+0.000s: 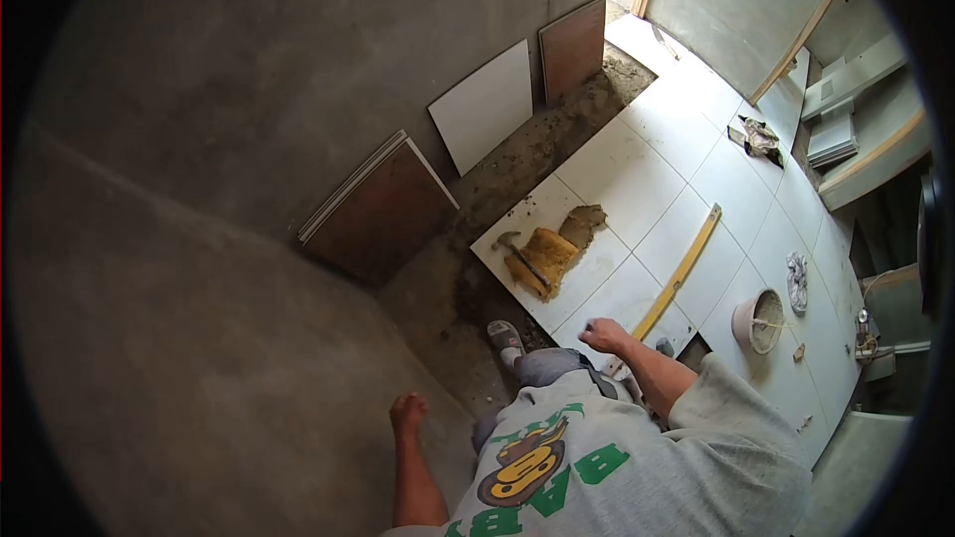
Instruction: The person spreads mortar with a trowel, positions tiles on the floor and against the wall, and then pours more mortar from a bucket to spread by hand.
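My left hand (408, 411) hangs beside the bare wall with its fingers curled in; nothing shows in it. Over the edge of the white floor tiles (637, 179), my right hand (605, 336) is closed, with a small dark thing at its fingers that I cannot make out. Ahead of that hand, a hammer (527, 264) lies across a yellow sponge-like pad (549, 251), with a brown patch of wet-looking material (583, 225) beside it. Just right of the hand, a long yellow spirit level (678, 273) rests on the tiles.
A pinkish bucket (741, 321) and a crumpled white bag (797, 283) are on the right. Farther back lies a torn wrapper (758, 138). Tiles (373, 209) and a white tile (484, 107) lean on the left wall. A dirt strip (477, 219) borders the tiled floor.
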`<action>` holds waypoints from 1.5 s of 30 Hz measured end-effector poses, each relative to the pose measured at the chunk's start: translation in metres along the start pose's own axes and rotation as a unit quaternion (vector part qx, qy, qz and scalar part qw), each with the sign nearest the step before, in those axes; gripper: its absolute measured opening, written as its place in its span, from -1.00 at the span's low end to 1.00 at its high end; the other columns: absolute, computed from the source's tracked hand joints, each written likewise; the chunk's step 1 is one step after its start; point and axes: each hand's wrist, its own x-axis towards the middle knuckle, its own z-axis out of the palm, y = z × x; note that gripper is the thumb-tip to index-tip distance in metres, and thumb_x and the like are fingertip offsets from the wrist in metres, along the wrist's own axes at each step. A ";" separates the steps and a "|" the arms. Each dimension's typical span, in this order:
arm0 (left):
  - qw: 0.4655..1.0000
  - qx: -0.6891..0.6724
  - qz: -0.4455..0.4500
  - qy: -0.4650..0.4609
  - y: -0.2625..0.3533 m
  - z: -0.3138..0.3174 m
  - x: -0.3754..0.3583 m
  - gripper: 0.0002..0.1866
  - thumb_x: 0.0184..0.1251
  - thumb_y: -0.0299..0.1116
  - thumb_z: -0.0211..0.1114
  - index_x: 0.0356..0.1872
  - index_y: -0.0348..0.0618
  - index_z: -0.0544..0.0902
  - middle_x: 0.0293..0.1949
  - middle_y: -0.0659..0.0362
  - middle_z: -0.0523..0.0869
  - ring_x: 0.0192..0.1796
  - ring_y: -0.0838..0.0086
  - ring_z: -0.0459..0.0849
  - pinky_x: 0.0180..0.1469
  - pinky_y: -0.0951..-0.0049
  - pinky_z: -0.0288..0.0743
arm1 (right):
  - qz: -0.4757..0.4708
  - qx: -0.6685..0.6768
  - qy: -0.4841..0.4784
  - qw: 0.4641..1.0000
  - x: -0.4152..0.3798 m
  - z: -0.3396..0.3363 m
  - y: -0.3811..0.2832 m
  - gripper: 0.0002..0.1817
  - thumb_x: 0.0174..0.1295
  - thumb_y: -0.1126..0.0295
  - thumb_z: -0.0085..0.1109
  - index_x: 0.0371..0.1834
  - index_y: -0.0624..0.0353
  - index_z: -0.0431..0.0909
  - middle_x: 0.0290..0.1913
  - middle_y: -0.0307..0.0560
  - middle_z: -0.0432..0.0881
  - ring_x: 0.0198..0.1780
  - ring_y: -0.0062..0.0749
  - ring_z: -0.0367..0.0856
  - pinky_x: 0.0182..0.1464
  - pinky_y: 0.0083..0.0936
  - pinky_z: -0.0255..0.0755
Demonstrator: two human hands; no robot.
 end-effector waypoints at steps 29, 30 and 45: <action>0.761 0.319 0.309 -0.473 0.712 0.477 0.344 -0.55 0.22 -0.10 0.13 -0.06 -0.30 0.51 -0.28 0.07 0.63 -0.24 0.40 0.59 -0.20 0.38 0.44 | 0.299 0.325 0.185 0.878 0.301 -0.301 -0.010 -0.59 0.05 0.02 0.04 -0.25 0.14 0.58 -0.32 0.12 0.61 -0.21 -0.04 0.58 -0.13 -0.28 0.43; 0.767 0.267 0.316 -0.490 0.767 0.497 0.290 -0.56 0.24 -0.11 0.12 -0.06 -0.31 0.50 -0.29 0.11 0.62 -0.25 0.48 0.58 -0.21 0.46 0.44 | 0.308 0.336 0.193 0.869 0.314 -0.324 -0.014 -0.59 0.05 0.02 0.04 -0.25 0.14 0.58 -0.32 0.12 0.61 -0.21 -0.04 0.58 -0.13 -0.28 0.43; 0.602 0.383 0.368 -0.597 0.822 0.746 0.352 -0.66 0.21 -0.14 0.14 -0.28 -0.26 0.60 -0.47 0.18 0.63 -0.44 0.53 0.56 -0.42 0.54 0.40 | 0.451 0.416 0.056 0.787 0.388 -0.374 0.113 -0.56 0.04 0.07 0.06 -0.21 0.23 0.55 -0.16 0.14 0.57 -0.08 -0.04 0.53 -0.03 -0.29 0.38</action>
